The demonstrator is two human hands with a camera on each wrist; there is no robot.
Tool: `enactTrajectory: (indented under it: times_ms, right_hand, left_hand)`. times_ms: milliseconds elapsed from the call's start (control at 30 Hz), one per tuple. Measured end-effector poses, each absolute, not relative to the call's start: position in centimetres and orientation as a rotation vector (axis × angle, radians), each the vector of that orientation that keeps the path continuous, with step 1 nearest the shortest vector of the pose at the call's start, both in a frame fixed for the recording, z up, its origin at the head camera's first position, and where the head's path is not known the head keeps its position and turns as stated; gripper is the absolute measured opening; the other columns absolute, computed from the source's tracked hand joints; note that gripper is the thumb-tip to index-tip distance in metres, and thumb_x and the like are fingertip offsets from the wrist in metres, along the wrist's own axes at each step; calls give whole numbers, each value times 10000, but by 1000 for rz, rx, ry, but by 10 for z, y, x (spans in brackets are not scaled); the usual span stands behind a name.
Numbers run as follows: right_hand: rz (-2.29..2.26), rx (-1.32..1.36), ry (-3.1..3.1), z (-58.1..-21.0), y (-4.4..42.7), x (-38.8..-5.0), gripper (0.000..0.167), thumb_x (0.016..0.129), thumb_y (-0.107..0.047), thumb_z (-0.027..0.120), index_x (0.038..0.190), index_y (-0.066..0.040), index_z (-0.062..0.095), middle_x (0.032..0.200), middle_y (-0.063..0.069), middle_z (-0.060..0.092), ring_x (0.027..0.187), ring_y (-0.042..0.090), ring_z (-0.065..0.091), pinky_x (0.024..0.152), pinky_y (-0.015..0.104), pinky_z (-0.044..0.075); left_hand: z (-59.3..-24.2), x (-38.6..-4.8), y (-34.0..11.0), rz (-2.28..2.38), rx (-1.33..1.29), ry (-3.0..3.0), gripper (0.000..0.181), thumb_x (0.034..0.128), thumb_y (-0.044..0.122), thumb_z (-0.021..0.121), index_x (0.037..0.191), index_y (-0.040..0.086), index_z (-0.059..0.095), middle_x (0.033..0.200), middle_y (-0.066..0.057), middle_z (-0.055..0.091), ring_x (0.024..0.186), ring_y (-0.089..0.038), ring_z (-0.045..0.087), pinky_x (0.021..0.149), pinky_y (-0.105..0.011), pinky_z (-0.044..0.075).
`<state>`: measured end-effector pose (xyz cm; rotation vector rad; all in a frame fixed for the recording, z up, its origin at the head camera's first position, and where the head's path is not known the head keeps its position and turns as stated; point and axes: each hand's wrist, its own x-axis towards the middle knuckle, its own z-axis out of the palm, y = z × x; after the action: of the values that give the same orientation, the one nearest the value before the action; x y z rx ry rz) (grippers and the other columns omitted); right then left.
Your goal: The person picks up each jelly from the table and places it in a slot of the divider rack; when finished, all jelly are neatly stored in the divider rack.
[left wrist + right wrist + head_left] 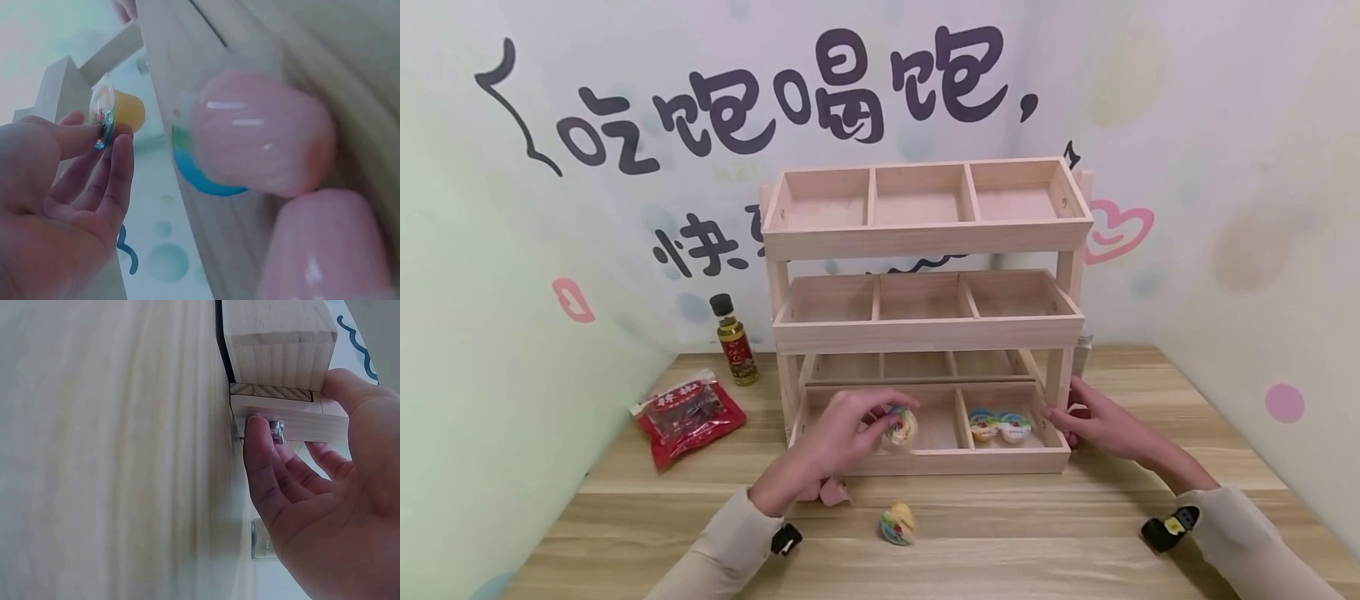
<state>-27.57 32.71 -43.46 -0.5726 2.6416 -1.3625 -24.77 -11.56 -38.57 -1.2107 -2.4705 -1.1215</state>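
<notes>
Left hand [842, 433] pinching a round yellow jelly cup [130, 112] with printed lid [901, 427], lower centre of head view (at the bottom tray [925, 463]; can't tell which compartment). Right hand [1101, 423], lower right, grips a pale tiered wooden rack [925, 336].

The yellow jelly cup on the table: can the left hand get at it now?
Probably not: the left hand pinches another jelly cup it would likely need to release, though nothing covers the yellow jelly cup on the table.

Beige sleeves [722, 540] (black wrist cameras [1161, 535])
</notes>
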Motion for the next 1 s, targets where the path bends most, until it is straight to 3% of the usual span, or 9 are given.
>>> enactTrajectory:
  times_ms: [233,467,800,1000]
  right_hand:
    - [-1371,-581,2628,-434,328,-274,766,1091,-224,667,1674,-34,209,1306,267,568,1017,272,663,717,333,614]
    - [-1348,-596,2641,-433,327,-274,756,1092,-233,667,1667,-25,223,1262,252,581,977,272,662,704,332,611]
    - [-1381,-625,2643,-434,327,-274,686,1100,-200,649,1631,-2,262,1204,231,585,914,191,666,668,330,599]
    - [-1360,-610,2644,-435,326,-276,678,1100,-220,653,1624,-18,274,1147,217,583,876,204,665,662,329,597]
  left_hand:
    - [-383,-261,-111,-1096,-1167,-2537,238,1046,19,688,1181,164,821,1181,7,813,888,-164,753,749,-259,621]
    - [-388,-277,-107,-1092,-1126,-2715,244,1069,13,638,1212,118,806,1139,-12,809,839,-207,711,689,-236,549]
    - [-401,-286,-99,-866,-1219,-2749,222,1062,11,651,1185,101,812,1151,-14,819,990,-81,723,870,-252,584]
    - [-403,-282,-99,-885,-1137,-2755,234,1049,-16,654,1163,105,818,1137,-38,817,783,-84,682,782,-264,559]
